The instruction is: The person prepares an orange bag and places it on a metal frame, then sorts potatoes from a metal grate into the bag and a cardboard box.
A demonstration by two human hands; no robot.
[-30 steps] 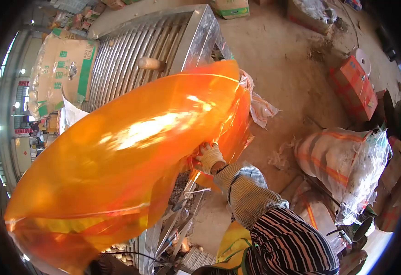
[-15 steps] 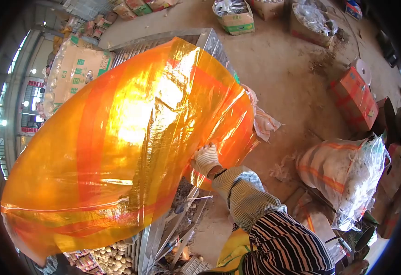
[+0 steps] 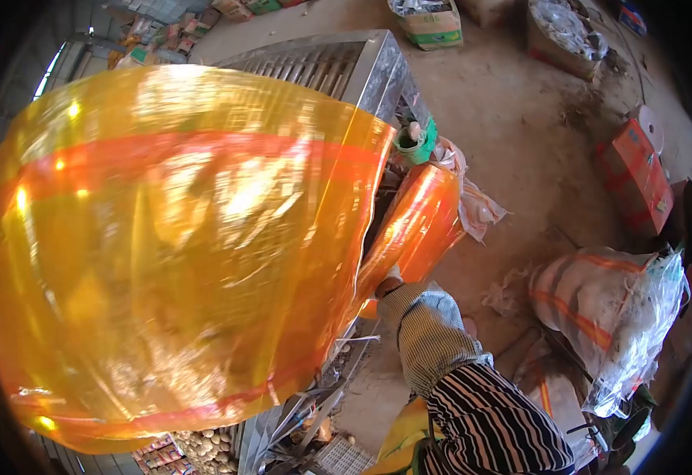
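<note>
A large translucent yellow-orange plastic sheet (image 3: pixel 203 261) with red bands billows across the left and middle of the view. Its right part narrows into a bunched orange fold (image 3: pixel 413 218). At the lower end of this fold is my right hand (image 3: pixel 391 283), in a whitish glove, closed on the gathered plastic; its fingertips are hidden by the sheet. A checked sleeve cover and a striped sleeve show on that arm. My left hand does not show.
Behind the sheet stands a slatted metal frame (image 3: pixel 378 71), with a green bag (image 3: pixel 417 142) at its corner. Potatoes (image 3: pixel 203 451) lie below the sheet. To the right are a stuffed white sack (image 3: pixel 583 293) and a red box (image 3: pixel 635 174). Open cartons stand at the back.
The sheet has swung and ballooned leftward, uncovering more of the metal frame and the green bag. My right hand has shifted slightly right and is now more covered by plastic.
</note>
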